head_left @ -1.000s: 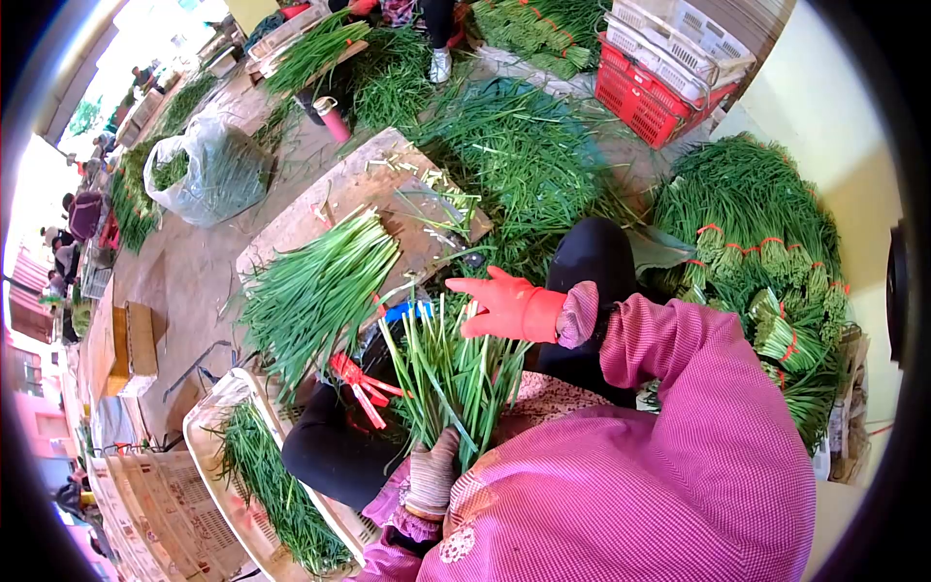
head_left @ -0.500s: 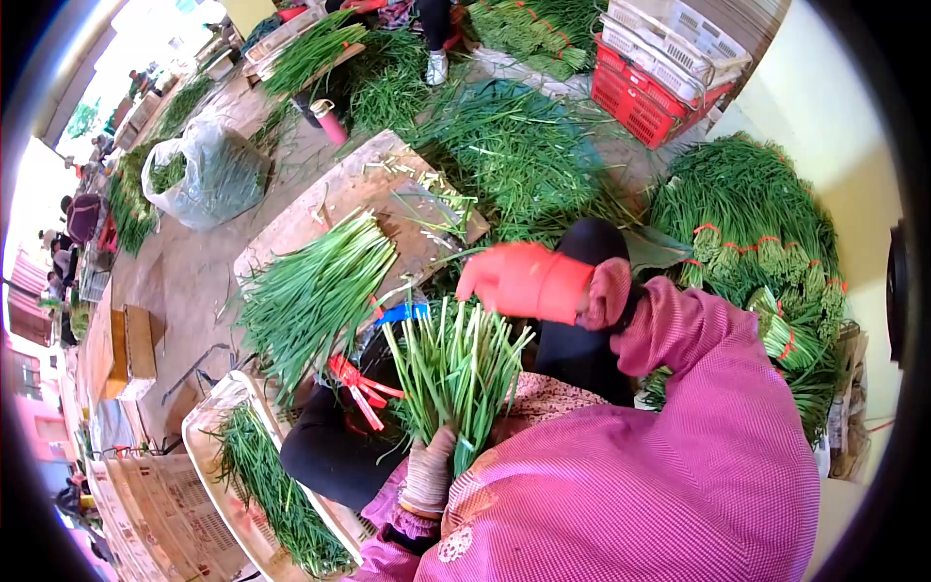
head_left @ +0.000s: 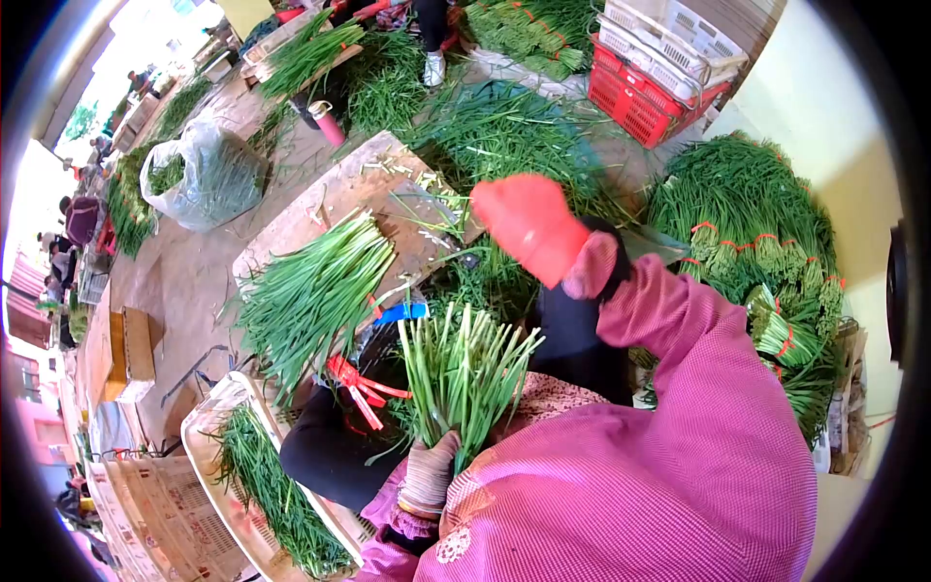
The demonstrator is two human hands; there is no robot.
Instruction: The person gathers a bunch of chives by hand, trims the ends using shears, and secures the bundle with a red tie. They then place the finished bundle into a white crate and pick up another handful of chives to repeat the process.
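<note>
My left hand [head_left: 431,472], in a knitted glove, is wrapped round the lower part of a loose bunch of garlic chives [head_left: 461,373]. The pale stem ends fan upward, above my lap. My right hand [head_left: 529,225], in an orange rubber glove, is raised over the near right edge of a wooden board [head_left: 310,209], apart from the bunch. Its fingers look curled in, and anything inside is hidden. A larger pile of chives [head_left: 325,281] lies on the board. Red ties [head_left: 361,388] hang by my knee, below a blue strip [head_left: 400,312].
A white crate [head_left: 218,427] holding chives stands at lower left. Loose chives [head_left: 514,136] cover the floor ahead; tied bundles [head_left: 747,223] are stacked at right. A red crate [head_left: 635,92], a plastic bag [head_left: 208,179] and a pink bottle [head_left: 328,124] stand farther off. Another person's shoe [head_left: 434,68] shows at the top.
My right hand has risen and moved slightly away from the held bunch, its glove now tilted upward. My left hand and its bunch have shifted slightly right.
</note>
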